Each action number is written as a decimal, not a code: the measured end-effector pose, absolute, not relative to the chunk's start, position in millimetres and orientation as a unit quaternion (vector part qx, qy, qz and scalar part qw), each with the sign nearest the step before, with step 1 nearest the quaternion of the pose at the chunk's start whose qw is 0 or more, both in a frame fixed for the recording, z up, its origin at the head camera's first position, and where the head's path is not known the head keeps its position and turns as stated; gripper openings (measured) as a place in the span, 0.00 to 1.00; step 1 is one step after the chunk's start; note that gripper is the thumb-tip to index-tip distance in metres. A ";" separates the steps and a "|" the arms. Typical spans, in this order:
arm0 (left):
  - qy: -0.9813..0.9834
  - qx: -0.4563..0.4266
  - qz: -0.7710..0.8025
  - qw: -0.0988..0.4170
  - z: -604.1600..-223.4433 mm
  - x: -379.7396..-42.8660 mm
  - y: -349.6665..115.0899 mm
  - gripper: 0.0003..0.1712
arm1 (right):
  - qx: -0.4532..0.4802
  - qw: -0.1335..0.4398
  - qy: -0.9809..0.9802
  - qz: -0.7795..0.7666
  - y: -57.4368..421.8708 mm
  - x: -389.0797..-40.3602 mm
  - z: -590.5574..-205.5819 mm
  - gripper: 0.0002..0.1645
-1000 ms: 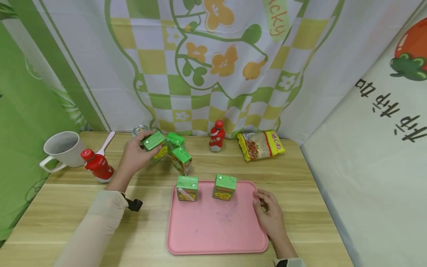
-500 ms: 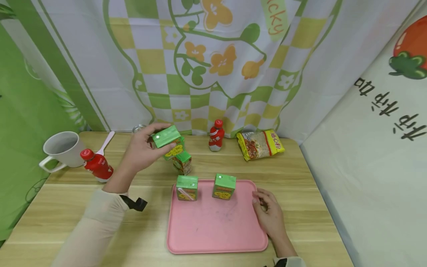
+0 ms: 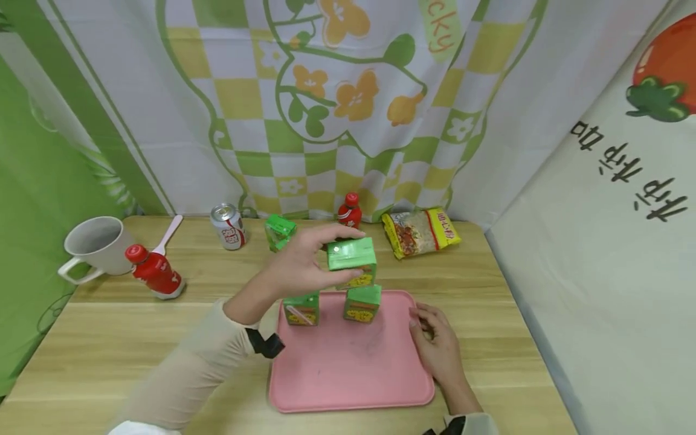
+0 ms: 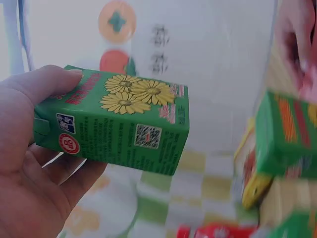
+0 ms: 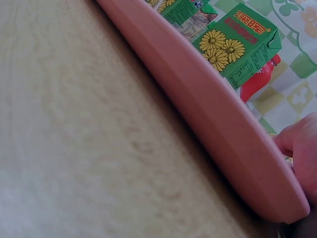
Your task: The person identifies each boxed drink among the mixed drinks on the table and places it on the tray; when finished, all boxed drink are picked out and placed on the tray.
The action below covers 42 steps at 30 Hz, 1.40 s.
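My left hand (image 3: 301,263) grips a green drink carton (image 3: 352,255) between thumb and fingers, above the far edge of the pink tray (image 3: 353,374). Yellow flowers and small print show on the held drink carton (image 4: 148,106) in the left wrist view. Two matching cartons stand upright on the tray, one at its far left (image 3: 301,311) and one farther right (image 3: 362,302), just below the held one in the head view. At the tray's right rim rests my right hand (image 3: 443,350), its thumb and curled fingers holding the edge.
Behind the tray stand another green carton (image 3: 280,229), a silver can (image 3: 229,226) and a red bottle (image 3: 350,212). A yellow food packet (image 3: 421,232) lies back right. At left are a mug (image 3: 100,248), a second red bottle (image 3: 154,272) and a pink spoon (image 3: 167,234).
My left hand has lifted the carton from the back left and carried it right, over the tray's far edge. The can shows again. My right hand stays at the rim.
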<state>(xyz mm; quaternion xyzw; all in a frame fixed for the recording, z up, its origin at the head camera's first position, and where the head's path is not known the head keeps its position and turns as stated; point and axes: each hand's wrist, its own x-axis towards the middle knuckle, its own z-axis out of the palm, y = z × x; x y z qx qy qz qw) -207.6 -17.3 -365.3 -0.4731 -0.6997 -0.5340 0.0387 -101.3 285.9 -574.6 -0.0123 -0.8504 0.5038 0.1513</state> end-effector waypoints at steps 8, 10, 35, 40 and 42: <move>-0.730 -0.492 -0.473 -0.020 -383.2 -192.6 48.2 0.27 | -0.054 0.097 -0.815 0.569 293.9 -99.6 -571.3 0.24; -0.747 -0.490 -0.448 -0.037 -388.1 -194.1 61.8 0.27 | -0.053 0.089 -0.801 0.590 297.0 -101.1 -570.4 0.26; -0.882 -0.429 -0.166 -0.105 -434.0 -209.2 124.2 0.26 | -0.051 0.099 -0.778 0.618 298.5 -99.9 -562.5 0.20; -0.893 -0.422 -0.125 -0.097 -437.9 -210.9 126.1 0.27 | -0.064 0.101 -0.782 0.611 296.3 -100.5 -563.6 0.20; -0.895 -0.421 -0.115 -0.092 -438.2 -212.3 125.9 0.27 | -0.073 0.098 -0.789 0.602 295.4 -101.2 -563.8 0.21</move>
